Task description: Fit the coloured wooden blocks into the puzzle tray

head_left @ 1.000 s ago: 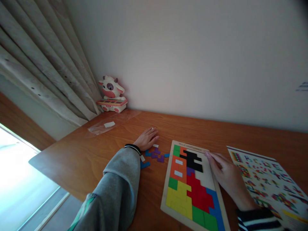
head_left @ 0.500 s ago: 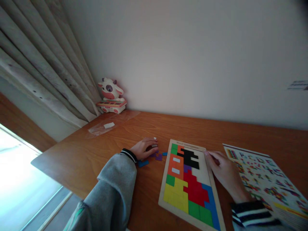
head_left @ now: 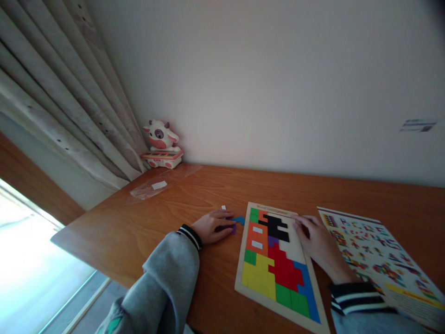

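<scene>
My left hand (head_left: 213,226) lies low over the table left of the board, fingers stretched and thumb apart. Its fingers partly cover a purple piece (head_left: 234,229), and a blue piece (head_left: 239,221) shows just past the fingertips. A wooden puzzle board (head_left: 239,265) holds flat blocks in green, orange, black, purple, red, yellow and blue; its upper right part is bare. My right hand (head_left: 316,241) is at the board's upper right edge, thumb and fingers closed on the rim. Any small piece inside these fingers is hidden.
A printed pattern sheet (head_left: 378,260) lies right of the board. A small white piece (head_left: 223,207) is beyond my left hand. A clear plastic bag (head_left: 141,191) and a cow toy with a keyboard (head_left: 162,146) are at the back left, near the curtain (head_left: 69,93).
My left hand has slid a little right and forward over the loose pieces. The blue piece by its wrist no longer shows there. My right hand's fingertips have shifted slightly inward at the rim.
</scene>
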Tool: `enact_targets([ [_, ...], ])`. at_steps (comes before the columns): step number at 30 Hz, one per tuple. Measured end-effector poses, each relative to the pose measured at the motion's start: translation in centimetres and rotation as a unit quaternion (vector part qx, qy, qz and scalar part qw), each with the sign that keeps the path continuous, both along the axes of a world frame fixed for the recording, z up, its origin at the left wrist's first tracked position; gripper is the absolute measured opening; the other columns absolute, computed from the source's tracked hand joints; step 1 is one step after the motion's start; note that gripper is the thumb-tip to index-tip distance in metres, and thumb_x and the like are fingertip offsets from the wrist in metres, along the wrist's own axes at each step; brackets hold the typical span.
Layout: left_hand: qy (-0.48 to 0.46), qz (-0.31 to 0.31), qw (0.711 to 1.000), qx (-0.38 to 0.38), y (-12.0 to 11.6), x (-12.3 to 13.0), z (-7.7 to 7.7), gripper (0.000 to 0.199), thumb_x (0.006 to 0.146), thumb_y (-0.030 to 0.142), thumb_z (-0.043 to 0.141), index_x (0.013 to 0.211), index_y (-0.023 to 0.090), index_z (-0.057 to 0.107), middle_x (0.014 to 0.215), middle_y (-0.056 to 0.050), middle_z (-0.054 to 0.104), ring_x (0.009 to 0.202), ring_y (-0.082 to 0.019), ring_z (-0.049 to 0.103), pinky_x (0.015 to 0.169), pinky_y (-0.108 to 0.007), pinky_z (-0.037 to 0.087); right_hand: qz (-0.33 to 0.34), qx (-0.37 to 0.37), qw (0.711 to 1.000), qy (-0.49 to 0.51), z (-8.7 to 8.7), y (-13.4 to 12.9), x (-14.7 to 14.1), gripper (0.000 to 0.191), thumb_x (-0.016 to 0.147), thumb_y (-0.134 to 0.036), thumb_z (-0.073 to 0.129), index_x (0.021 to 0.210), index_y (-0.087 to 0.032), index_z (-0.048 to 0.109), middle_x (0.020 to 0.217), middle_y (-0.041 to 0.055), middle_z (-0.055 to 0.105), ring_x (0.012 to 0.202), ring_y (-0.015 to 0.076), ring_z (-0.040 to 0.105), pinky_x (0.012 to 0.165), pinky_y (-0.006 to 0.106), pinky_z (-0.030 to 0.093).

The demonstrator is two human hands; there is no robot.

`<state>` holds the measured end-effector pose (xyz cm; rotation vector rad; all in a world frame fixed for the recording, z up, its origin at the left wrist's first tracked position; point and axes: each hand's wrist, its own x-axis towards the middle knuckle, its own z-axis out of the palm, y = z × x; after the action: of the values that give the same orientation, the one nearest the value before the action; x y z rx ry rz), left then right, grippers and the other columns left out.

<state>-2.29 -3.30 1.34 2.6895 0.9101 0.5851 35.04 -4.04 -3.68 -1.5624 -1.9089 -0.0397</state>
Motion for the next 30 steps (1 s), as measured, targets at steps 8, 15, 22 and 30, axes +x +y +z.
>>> enact_targets([
  [8,-0.014,0.009,1.0,-0.008,0.4,-0.6,0.6,0.039,0.094,0.043,0.059,0.129,0.026,0.066,0.142,-0.009,0.057,0.133,-0.027,0.052,0.117,-0.047,0.038,0.033,-0.017,0.999,0.04,-0.2,0.6,1.3,0.035,0.095,-0.043,0.045,0.108,-0.022,0.07,0.109,0.0105,0.068,0.102,0.0271,0.065,0.091,0.043,0.052],
  [15,0.041,-0.003,0.999,-0.023,0.2,-0.6,0.6,0.049,0.092,0.05,0.061,0.134,0.024,0.063,0.156,-0.013,0.04,0.144,-0.032,0.039,0.121,-0.052,0.028,0.039,-0.031,0.998,0.043,-0.3,0.8,1.8,0.036,0.095,-0.044,0.046,0.11,-0.021,0.069,0.112,0.0103,0.067,0.105,0.0264,0.065,0.094,0.043,0.052],
  [22,-0.005,0.032,0.999,-0.04,-0.2,-1.8,-0.1,0.053,0.089,0.049,0.065,0.132,0.018,0.063,0.147,-0.015,0.051,0.136,-0.028,0.05,0.116,-0.044,0.04,0.036,-0.026,0.998,0.039,-0.7,0.8,1.8,0.036,0.095,-0.045,0.046,0.11,-0.021,0.069,0.112,0.0105,0.067,0.105,0.0272,0.064,0.095,0.046,0.051],
  [30,-0.017,0.021,0.999,-0.034,-0.4,-2.0,0.6,0.042,0.09,0.04,0.064,0.128,0.023,0.066,0.144,-0.012,0.055,0.133,-0.028,0.053,0.115,-0.045,0.041,0.043,-0.016,0.999,0.029,0.3,0.1,-0.6,0.034,0.097,-0.04,0.043,0.112,-0.021,0.067,0.113,0.0105,0.068,0.105,0.0268,0.065,0.094,0.044,0.051],
])
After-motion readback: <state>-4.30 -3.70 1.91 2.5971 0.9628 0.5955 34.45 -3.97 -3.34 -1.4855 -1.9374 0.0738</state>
